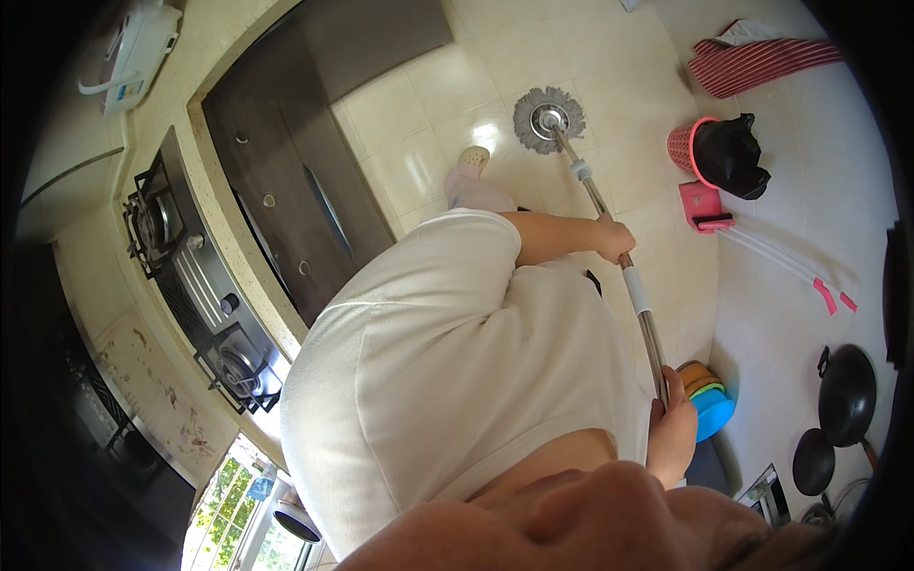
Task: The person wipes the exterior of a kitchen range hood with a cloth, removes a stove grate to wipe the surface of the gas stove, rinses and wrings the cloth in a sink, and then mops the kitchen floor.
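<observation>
My left hand grips the metal handle of a spin mop partway down, with my arm stretched across my body. Nearer to me, my right hand is closed around the upper part of the same handle, below its white sleeve in the picture. The round mop head, with grey strands and a steel disc, lies spread flat on the cream floor tiles. A beige clog on my foot shows to the left of the mop head.
On the left, a gas hob sits in a stone counter over dark cabinets. Along the right wall are a pink bin with a black bag, a pink dustpan, stacked basins, and a hanging wok.
</observation>
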Available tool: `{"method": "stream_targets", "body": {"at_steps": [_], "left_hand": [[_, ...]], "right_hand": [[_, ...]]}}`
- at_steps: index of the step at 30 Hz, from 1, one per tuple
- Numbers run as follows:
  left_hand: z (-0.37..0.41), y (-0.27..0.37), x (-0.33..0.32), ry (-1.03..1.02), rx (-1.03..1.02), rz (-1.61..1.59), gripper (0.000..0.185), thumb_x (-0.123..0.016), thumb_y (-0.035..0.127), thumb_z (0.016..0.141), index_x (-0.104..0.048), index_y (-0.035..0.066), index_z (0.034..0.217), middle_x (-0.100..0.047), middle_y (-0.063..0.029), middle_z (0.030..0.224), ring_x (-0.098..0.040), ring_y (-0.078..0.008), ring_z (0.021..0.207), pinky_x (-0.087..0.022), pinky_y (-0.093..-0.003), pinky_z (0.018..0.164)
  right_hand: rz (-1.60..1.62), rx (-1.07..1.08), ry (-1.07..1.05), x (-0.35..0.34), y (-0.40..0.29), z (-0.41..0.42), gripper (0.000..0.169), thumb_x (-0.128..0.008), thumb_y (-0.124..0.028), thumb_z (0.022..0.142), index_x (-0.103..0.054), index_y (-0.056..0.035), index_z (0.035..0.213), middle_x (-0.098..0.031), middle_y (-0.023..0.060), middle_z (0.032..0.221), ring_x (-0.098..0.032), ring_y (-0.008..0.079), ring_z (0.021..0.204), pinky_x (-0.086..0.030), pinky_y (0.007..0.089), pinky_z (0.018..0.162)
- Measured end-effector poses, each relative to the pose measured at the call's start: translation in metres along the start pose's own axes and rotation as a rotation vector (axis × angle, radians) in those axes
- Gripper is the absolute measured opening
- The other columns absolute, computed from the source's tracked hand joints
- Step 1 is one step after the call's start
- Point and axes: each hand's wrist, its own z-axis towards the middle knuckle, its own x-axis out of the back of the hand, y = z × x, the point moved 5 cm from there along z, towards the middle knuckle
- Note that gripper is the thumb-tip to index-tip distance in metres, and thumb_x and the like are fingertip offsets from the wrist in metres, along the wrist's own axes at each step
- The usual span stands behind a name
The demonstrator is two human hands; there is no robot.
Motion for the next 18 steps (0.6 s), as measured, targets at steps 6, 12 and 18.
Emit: {"method": "stream_targets", "body": {"at_steps": [6,12,18], "left_hand": [[-0.036,-0.050,0.046,0.150,0.116,-0.026,0.017,-0.067,0.028,0.073,-0.062,0.017,0.084,-0.063,-0.0034,0.091,-0.060,-0.0241,0.094,-0.049,-0.0416,0.068],[-0.121,-0.168,0.092,0.252,0.394,-0.050,0.017,-0.062,0.020,0.079,-0.065,0.017,0.095,-0.063,-0.0058,0.101,-0.055,-0.0252,0.104,-0.051,-0.0409,0.078],[-0.227,-0.287,0.083,0.499,0.441,-0.057,0.020,-0.067,0.015,0.070,-0.063,0.011,0.089,-0.064,-0.0073,0.088,-0.057,-0.0281,0.096,-0.049,-0.0381,0.077]], "right_hand": [[-0.112,0.063,0.007,0.010,-0.044,0.037,0.051,-0.054,0.004,0.073,-0.054,-0.0134,0.121,-0.061,0.0213,0.083,-0.058,0.0396,0.079,-0.047,0.0469,0.069],[-0.137,0.255,-0.058,-0.001,-0.143,0.107,0.052,-0.052,0.006,0.071,-0.056,-0.0126,0.120,-0.061,0.0243,0.086,-0.058,0.0407,0.083,-0.046,0.0476,0.072],[-0.148,0.660,-0.075,-0.012,-0.249,0.149,0.047,-0.052,0.004,0.073,-0.058,-0.0104,0.117,-0.061,0.0212,0.078,-0.059,0.0365,0.075,-0.047,0.0459,0.067]]}}
